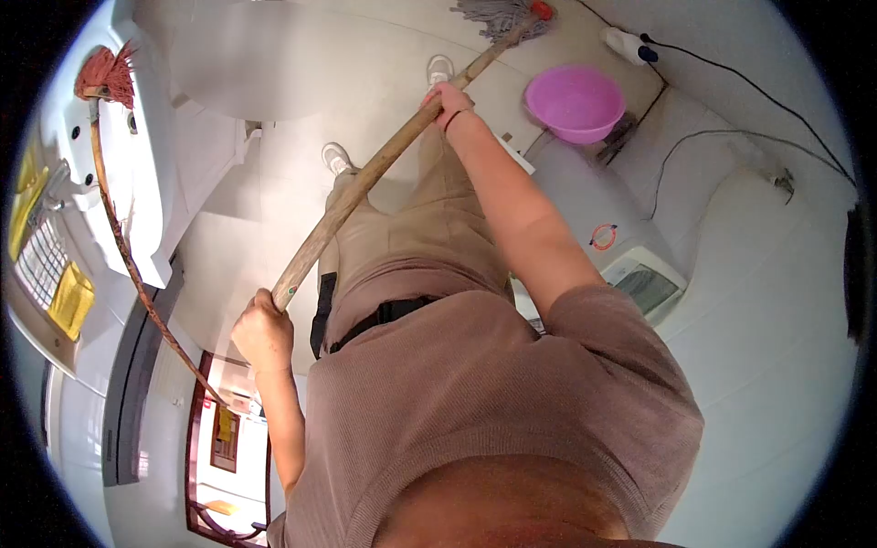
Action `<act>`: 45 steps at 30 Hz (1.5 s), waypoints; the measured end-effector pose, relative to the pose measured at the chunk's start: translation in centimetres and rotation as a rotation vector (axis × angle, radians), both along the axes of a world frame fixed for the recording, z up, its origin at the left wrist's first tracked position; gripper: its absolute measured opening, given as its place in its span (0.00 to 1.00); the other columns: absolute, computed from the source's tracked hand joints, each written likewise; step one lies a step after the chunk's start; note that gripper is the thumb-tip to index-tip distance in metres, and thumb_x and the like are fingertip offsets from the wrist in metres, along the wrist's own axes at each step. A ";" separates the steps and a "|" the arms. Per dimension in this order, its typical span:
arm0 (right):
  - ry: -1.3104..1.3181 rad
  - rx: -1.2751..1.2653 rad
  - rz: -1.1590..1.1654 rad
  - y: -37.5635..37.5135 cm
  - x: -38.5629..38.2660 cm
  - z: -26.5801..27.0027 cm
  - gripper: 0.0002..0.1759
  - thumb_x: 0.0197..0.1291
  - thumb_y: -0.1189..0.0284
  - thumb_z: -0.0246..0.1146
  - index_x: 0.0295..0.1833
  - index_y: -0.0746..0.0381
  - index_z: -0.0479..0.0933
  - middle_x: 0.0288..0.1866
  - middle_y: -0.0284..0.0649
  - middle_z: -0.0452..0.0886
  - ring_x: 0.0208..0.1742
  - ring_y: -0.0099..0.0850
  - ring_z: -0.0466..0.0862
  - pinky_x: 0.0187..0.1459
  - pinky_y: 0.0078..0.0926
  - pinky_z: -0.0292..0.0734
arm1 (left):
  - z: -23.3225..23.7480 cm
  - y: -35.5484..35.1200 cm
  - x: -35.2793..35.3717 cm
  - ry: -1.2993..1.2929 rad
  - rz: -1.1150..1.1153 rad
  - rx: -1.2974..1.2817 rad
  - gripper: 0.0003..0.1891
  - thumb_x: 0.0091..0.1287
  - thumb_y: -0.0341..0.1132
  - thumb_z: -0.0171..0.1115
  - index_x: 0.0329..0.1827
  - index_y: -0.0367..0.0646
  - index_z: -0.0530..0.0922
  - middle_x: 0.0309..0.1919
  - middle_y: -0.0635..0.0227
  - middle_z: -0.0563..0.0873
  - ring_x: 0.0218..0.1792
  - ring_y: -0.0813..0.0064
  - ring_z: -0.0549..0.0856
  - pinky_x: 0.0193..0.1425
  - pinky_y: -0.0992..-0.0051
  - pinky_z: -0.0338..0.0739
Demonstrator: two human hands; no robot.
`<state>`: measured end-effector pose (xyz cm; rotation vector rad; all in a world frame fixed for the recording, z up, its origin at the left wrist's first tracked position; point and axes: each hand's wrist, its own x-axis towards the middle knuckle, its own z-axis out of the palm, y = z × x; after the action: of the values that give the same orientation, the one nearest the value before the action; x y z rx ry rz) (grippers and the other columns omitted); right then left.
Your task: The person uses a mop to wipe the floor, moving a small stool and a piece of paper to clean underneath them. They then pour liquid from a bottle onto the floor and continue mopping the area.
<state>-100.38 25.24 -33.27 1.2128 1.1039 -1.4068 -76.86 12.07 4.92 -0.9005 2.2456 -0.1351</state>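
A mop with a long wooden handle [356, 187] runs diagonally across the view in front of my body. My left hand [263, 336] is closed around the handle's near end, by my waist. Further along the shaft, my right hand [448, 103] wraps round it, with a dark band at the wrist. The grey string mop head [501, 16] rests on the floor at the top, partly cut off by the view's edge. A red collar [542, 10] joins it to the handle.
A pink basin [575, 102] stands right of the mop, near a white bottle [624, 44] and black cables [731, 68]. A white appliance [644, 281] is at my right. On the left, a second mop [117, 215] leans with its red head [107, 75] over a white sink [151, 173].
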 end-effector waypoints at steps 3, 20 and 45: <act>0.010 0.067 -0.039 0.4 1.7 -0.3 0.08 0.50 0.75 0.50 0.37 0.64 0.64 0.22 0.43 0.69 0.23 0.37 0.73 0.26 0.36 0.73 | -0.3 -1.5 1.1 0.012 -0.058 0.032 0.04 0.48 0.29 0.53 0.18 0.43 0.68 0.16 0.60 0.77 0.17 0.60 0.78 0.20 0.67 0.72; -0.073 0.062 -0.087 -10.6 29.7 4.1 0.09 0.57 0.69 0.47 0.39 0.63 0.59 0.19 0.38 0.63 0.17 0.31 0.67 0.24 0.35 0.72 | 5.3 -12.8 27.4 0.113 -0.103 0.048 0.03 0.50 0.27 0.52 0.20 0.42 0.68 0.14 0.55 0.75 0.18 0.56 0.77 0.22 0.63 0.70; -0.038 -0.201 0.371 -26.9 45.2 7.3 0.07 0.48 0.79 0.53 0.33 0.66 0.62 0.16 0.38 0.64 0.14 0.32 0.70 0.19 0.36 0.73 | 10.6 -2.0 40.5 -0.049 0.538 -0.229 0.10 0.41 0.32 0.64 0.21 0.41 0.71 0.17 0.56 0.77 0.22 0.55 0.78 0.26 0.64 0.71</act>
<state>-55.23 -1.70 -25.95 0.8380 1.0689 -1.1722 -36.37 10.07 15.50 -1.5713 1.8910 -0.1649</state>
